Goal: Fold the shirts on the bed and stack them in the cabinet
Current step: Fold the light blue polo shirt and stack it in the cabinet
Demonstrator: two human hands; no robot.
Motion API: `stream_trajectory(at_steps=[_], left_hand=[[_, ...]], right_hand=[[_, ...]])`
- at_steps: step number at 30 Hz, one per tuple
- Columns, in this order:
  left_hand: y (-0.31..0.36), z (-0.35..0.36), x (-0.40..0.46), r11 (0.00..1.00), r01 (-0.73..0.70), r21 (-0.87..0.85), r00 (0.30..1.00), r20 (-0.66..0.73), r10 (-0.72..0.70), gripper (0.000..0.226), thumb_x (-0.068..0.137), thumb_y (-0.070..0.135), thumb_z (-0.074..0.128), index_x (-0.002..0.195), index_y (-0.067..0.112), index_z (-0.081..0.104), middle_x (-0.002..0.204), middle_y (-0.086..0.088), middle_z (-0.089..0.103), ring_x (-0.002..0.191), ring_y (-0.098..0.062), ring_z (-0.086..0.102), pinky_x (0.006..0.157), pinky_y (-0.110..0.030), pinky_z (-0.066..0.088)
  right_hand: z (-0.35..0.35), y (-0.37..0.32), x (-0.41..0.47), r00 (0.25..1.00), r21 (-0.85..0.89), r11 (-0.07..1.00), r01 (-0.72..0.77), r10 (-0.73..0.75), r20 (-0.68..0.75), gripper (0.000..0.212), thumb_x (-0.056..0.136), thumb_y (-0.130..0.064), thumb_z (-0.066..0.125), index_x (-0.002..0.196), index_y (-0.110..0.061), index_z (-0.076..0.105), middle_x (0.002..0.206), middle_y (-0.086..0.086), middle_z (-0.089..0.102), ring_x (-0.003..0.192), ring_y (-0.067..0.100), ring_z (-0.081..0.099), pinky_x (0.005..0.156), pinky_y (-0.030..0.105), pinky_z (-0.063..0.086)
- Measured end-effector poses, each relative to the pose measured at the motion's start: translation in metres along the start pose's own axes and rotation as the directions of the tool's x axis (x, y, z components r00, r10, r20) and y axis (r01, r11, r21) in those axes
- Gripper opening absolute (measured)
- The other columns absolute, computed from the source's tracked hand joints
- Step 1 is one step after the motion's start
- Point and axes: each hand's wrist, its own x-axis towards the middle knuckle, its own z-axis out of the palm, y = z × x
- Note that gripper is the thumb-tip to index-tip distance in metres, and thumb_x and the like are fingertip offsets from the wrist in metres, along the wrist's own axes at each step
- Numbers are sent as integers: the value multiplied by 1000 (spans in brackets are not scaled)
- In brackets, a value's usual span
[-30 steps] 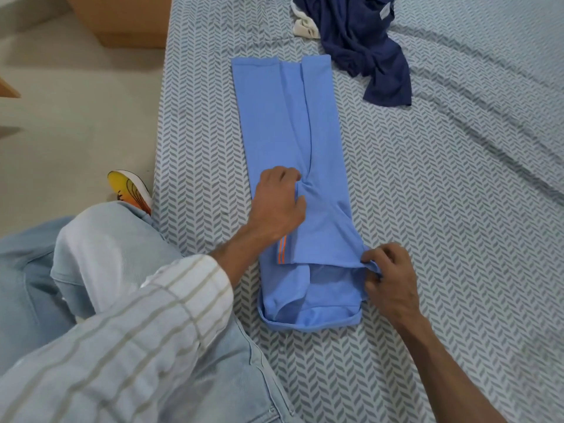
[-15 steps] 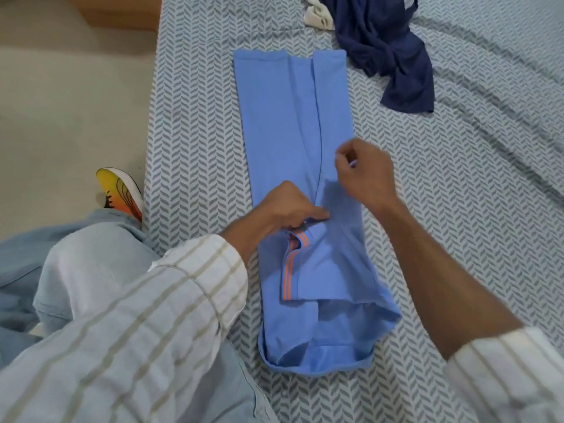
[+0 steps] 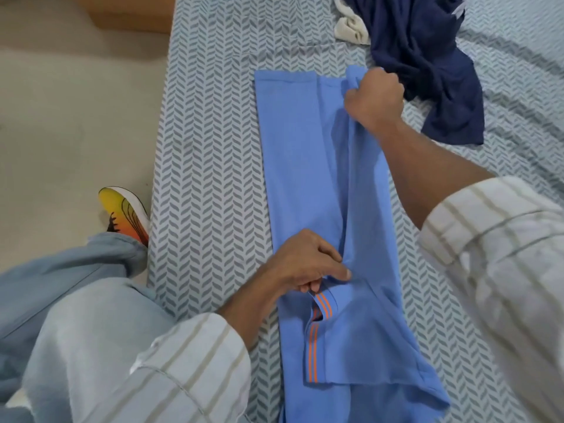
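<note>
A light blue shirt [image 3: 302, 166] with orange sleeve stripes lies on the bed [image 3: 207, 148], folded lengthwise into a long narrow strip. My left hand [image 3: 305, 267] pinches the folded edge near the striped sleeve cuff, at the strip's middle. My right hand [image 3: 377, 99] grips the far right corner of the strip, at its hem end. A crumpled dark navy shirt [image 3: 427, 62] lies just beyond my right hand, with a white garment [image 3: 351, 29] partly under it.
The bed's left edge runs down the middle left, with beige floor [image 3: 61, 117] beside it. My knee in light jeans [image 3: 76, 331] and an orange-yellow shoe [image 3: 125, 215] are at that edge. A wooden furniture piece [image 3: 131, 13] stands at the top left.
My right hand has moved from the near end of the blue shirt up along its right fold to the far corner. My left hand has stayed at the sleeve.
</note>
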Motion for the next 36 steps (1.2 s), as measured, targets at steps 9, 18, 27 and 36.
stream_trajectory(at_steps=[9,18,27,36], left_hand=[[-2,-2,2,997,9,76,1000,-3,-9,27,68,11,75,50,11,55,41,-6,41,37,-18,37,42,-19,30],[0,1,3,998,35,44,998,-60,-33,29,68,16,70,45,10,51,40,-8,44,33,-19,36,42,-21,33],[-1,8,-21,1000,4,-1,983,-184,-4,44,77,26,76,46,12,47,34,-2,43,28,-14,37,37,-17,30],[-20,30,-69,933,51,355,936,-344,79,51,66,56,83,57,13,55,51,-2,50,66,-24,66,49,-29,37]], right_hand=[[17,-30,0,966,125,958,257,-254,-40,20,88,-29,48,87,-14,60,92,12,67,93,31,61,77,37,44],[26,-16,-14,957,212,942,258,-279,74,28,93,-12,44,104,-1,67,101,14,71,97,30,62,83,36,42],[-24,96,-177,925,378,897,229,-322,202,55,87,-31,75,136,-15,56,131,6,61,118,24,59,99,36,47],[-55,205,-343,732,158,790,592,-610,304,106,69,-76,66,155,-27,30,160,3,27,142,23,32,102,42,34]])
